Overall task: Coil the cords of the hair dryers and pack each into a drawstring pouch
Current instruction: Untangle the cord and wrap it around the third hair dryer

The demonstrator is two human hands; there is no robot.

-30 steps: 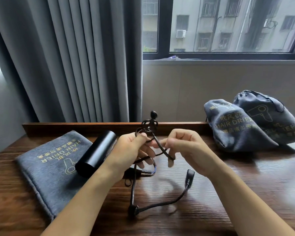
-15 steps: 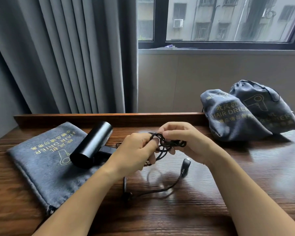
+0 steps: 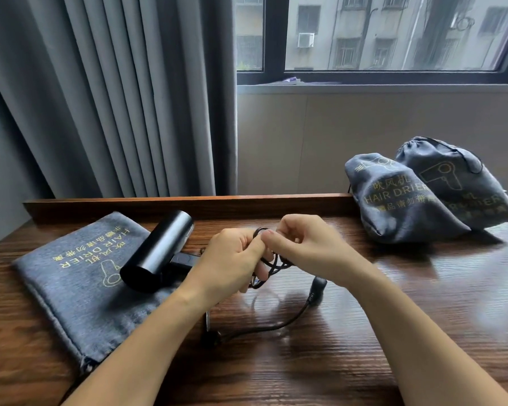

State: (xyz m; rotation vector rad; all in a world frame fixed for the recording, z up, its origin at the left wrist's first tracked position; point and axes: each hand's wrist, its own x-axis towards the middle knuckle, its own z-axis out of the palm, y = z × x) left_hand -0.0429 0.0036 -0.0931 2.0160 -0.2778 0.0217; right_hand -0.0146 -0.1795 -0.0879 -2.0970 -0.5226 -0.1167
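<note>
Left hand: grips the coiled cord
Right hand: pinches the same cord
Hair dryer: left of the cord, on the flat pouch

We see a dark brown wood-grain table with a raised wooden lip along its far edge. Behind it on the left hang pleated grey curtains. To the right we see a dark-framed window above a beige wall panel, with grey apartment buildings outside.
</note>
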